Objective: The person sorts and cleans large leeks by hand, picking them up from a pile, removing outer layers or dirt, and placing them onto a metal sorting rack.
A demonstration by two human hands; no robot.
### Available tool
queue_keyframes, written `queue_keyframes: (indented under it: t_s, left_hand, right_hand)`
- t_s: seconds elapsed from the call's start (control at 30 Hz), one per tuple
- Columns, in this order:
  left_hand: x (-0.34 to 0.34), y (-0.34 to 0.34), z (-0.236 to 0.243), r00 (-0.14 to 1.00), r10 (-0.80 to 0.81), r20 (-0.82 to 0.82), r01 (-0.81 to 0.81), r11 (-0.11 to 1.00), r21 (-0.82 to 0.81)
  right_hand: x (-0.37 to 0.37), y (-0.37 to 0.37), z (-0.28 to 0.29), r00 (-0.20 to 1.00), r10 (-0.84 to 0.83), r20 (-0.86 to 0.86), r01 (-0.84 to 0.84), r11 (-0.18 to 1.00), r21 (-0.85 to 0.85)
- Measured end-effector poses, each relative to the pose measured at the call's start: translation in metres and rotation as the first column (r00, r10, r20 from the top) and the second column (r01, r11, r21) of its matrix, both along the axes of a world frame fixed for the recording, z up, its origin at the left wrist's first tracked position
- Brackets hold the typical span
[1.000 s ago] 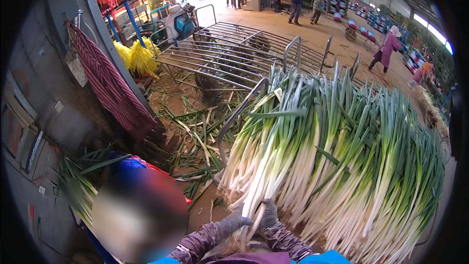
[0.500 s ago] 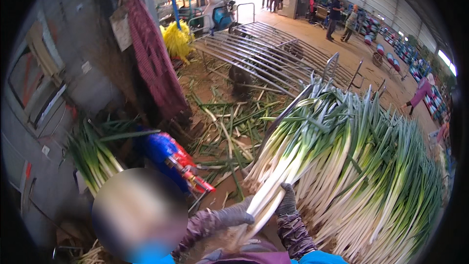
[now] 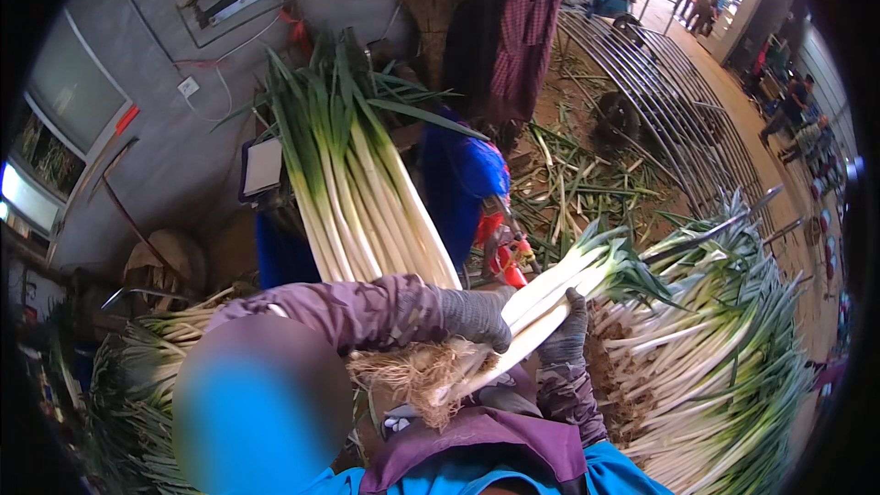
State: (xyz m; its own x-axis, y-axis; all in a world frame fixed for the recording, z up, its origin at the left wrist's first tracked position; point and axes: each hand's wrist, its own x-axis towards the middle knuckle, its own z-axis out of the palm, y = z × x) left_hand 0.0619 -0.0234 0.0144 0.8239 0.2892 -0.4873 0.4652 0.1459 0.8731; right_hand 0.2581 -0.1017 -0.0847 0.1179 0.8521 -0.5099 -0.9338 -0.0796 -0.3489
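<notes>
A small bunch of long green onions (image 3: 536, 335) slants across in front of me, white stalks low and green leaves toward the upper right. My left hand (image 3: 481, 316), in a grey glove, is closed round the stalks above their brown, shaggy roots (image 3: 422, 376). On the other side of the same bunch, my gloved right hand (image 3: 564, 335) grips it farther up, thumb along the stalks. Beyond my left forearm lies a neat bundle of clean green onions (image 3: 357, 174), its lower ends hidden by the sleeve.
A large heap of rooted green onions (image 3: 706, 357) fills the right side. More green onions (image 3: 137, 403) are piled at lower left. Leaf scraps (image 3: 587, 179) litter the floor ahead, before a metal-barred cart (image 3: 674, 82). A blue and red plastic bundle (image 3: 486, 183) hangs nearby.
My view has swung to the left, bringing the clean bundle toward the middle. Both hands still hold the green onions, whose roots now show beside my left hand.
</notes>
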Motion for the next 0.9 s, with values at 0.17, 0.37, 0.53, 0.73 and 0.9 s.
queue_keyframes:
  t_s: [0.17, 0.37, 0.53, 0.73, 0.9]
  left_hand:
    - [-0.083, 0.068, 0.039, 0.998, 0.064, 0.0, -0.064, 0.996, 0.068]
    - [-0.151, 0.145, 0.04, 0.93, 0.327, 0.165, -0.361, 0.897, 0.256]
    - [-0.216, 0.213, 0.042, 0.698, 0.66, 0.278, -0.709, 0.581, 0.399]
    - [-0.242, 0.224, -0.023, 0.385, 0.858, 0.34, -0.858, 0.198, 0.473]
    - [-0.188, 0.147, -0.098, 0.14, 0.965, 0.222, -0.99, 0.137, 0.028]
  right_hand:
    - [-0.062, 0.094, 0.033, 0.992, 0.121, -0.043, -0.109, 0.97, 0.217]
    - [-0.121, 0.256, 0.05, 0.927, 0.374, 0.01, -0.359, 0.883, 0.301]
    - [-0.229, 0.425, 0.074, 0.74, 0.672, 0.013, -0.638, 0.697, 0.326]
    - [-0.322, 0.506, 0.055, 0.579, 0.761, 0.292, -0.811, 0.504, 0.296]
    - [-0.276, 0.455, -0.058, 0.177, -0.468, 0.866, -0.968, 0.079, 0.24]
